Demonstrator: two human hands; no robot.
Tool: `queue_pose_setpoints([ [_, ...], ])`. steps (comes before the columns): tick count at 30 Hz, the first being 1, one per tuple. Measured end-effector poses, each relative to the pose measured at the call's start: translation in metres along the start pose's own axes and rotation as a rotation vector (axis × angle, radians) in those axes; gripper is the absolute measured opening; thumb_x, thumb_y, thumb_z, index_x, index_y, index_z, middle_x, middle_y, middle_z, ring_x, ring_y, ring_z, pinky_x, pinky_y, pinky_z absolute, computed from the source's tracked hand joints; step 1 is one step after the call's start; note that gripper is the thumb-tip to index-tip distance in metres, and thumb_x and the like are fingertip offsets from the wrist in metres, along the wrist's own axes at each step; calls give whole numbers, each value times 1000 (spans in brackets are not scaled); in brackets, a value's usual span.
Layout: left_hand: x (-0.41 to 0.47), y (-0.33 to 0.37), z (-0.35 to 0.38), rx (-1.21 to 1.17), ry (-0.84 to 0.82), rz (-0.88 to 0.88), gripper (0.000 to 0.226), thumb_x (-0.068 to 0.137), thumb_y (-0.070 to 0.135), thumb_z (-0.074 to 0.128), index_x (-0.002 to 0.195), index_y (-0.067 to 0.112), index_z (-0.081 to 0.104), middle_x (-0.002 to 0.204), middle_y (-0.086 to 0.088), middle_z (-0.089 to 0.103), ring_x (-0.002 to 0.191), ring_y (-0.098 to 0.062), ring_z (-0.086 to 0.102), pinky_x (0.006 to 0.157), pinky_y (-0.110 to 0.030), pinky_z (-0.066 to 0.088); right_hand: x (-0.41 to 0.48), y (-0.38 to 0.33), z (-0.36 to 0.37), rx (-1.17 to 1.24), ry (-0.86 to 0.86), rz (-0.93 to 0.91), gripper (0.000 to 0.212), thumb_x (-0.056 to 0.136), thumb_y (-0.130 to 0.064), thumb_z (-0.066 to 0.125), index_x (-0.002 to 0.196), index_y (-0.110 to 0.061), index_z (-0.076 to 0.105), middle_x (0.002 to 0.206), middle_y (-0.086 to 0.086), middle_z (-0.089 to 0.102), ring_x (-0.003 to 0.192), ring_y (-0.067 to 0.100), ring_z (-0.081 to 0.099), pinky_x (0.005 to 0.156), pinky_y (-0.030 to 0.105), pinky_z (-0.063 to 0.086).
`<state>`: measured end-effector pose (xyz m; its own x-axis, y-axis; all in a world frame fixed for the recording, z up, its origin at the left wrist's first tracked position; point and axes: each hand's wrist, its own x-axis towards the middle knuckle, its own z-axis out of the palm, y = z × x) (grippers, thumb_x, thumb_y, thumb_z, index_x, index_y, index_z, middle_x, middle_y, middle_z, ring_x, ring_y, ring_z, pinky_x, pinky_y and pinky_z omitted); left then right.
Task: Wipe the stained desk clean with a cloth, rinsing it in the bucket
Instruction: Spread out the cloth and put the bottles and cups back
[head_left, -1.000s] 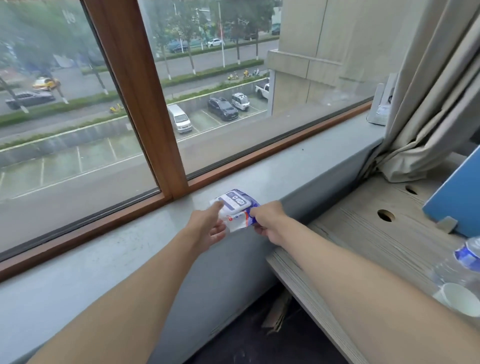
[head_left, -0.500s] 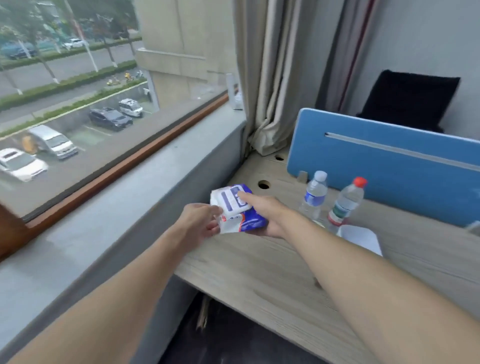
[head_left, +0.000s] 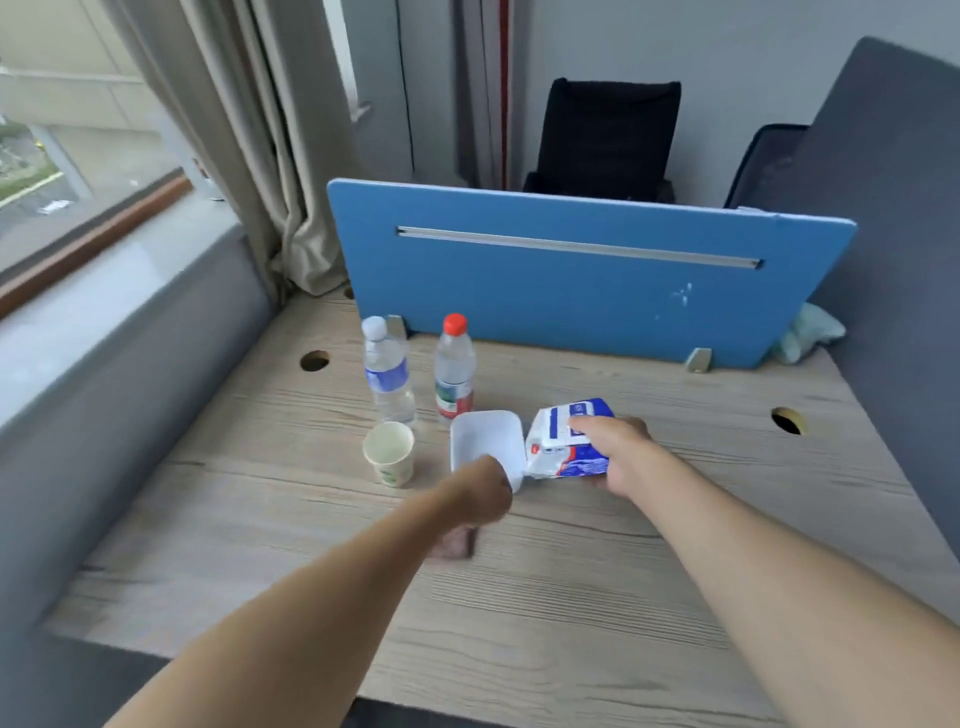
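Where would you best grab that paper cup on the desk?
Probably round the side wall of the paper cup, below the rim, from the left: it stands upright and open, a water bottle close behind, the white tub on its right.

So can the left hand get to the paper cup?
Probably yes: the left hand is close beside the paper cup, with only bare desk between them.

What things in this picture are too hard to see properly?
Head view, the only one:
- The left hand: motion blur, so it is unclear whether its fingers hold anything.
- The pack: print too small, partly covered by the right hand.
- The pale green thing: mostly hidden behind the blue divider.
- The brownish patch on the desk: blurred, partly under the left arm.
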<state>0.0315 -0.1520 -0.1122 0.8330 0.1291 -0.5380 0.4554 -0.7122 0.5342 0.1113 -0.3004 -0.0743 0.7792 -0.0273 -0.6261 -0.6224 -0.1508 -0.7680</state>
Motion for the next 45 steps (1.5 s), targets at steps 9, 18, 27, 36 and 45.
queue_pose_setpoints([
  [9, 46, 23, 91, 327, -319, -122, 52, 95, 21, 43, 146, 12, 42, 152, -9, 43, 137, -27, 44, 115, -41, 34, 95, 9, -43, -49, 29, 110, 35, 86, -2, 71, 119, -3, 60, 100, 16, 65, 65, 25, 60, 44, 28, 47],
  [18, 66, 36, 98, 381, -394, -135, 53, 93, 24, 42, 146, 16, 44, 152, -11, 42, 139, -28, 42, 114, -45, 35, 134, 25, -34, -263, 22, 147, 32, 92, -4, 58, 124, 0, 57, 127, 16, 59, 108, 32, 56, 96, 44, 48],
  [27, 41, -3, 82, 199, 4, -188, 32, 92, 19, 44, 117, 19, 62, 123, -8, 64, 113, -30, 61, 94, -39, 50, 110, 68, 0, -415, -44, 167, 28, 92, -14, 53, 120, -9, 55, 122, 15, 64, 88, 28, 62, 53, 27, 44],
  [36, 12, -90, 64, 254, 112, -251, 54, 94, 26, 47, 146, 38, 37, 152, -1, 34, 127, -35, 42, 104, -45, 41, 55, 108, 47, -692, -251, 89, 32, 90, -14, 50, 119, -5, 58, 109, 15, 68, 63, 21, 60, 50, 20, 42],
  [45, -6, -113, 60, 65, 243, -212, 49, 89, 8, 53, 135, 27, 57, 135, -4, 48, 127, -29, 48, 104, -38, 42, 5, 147, 60, -1234, -466, -653, 59, 93, -19, 56, 150, -22, 37, 151, 7, 30, 140, 30, 29, 113, 41, 34],
])
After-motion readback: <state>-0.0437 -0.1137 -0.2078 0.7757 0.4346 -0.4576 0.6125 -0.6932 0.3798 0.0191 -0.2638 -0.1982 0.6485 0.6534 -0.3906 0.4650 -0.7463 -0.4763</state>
